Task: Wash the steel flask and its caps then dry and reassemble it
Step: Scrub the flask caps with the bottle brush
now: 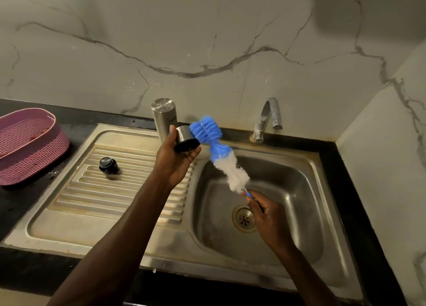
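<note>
Scrubbing the outer cap over the sink's inner edge

Left hand [175, 160] grips the steel-walled, black-rimmed cup cap [185, 140]; right hand [268, 215] pinches the blue-and-white bristle bottle brush [216, 148], its head touching the cap; rinsing likely follows.

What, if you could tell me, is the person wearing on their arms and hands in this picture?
Nothing shows on either. The left hand and the right hand are bare, with no gloves, rings or watch in view. Both forearms are uncovered as far as the bottom edge of the picture, so no sleeve shows. Short fingernails show on the right hand.
</note>
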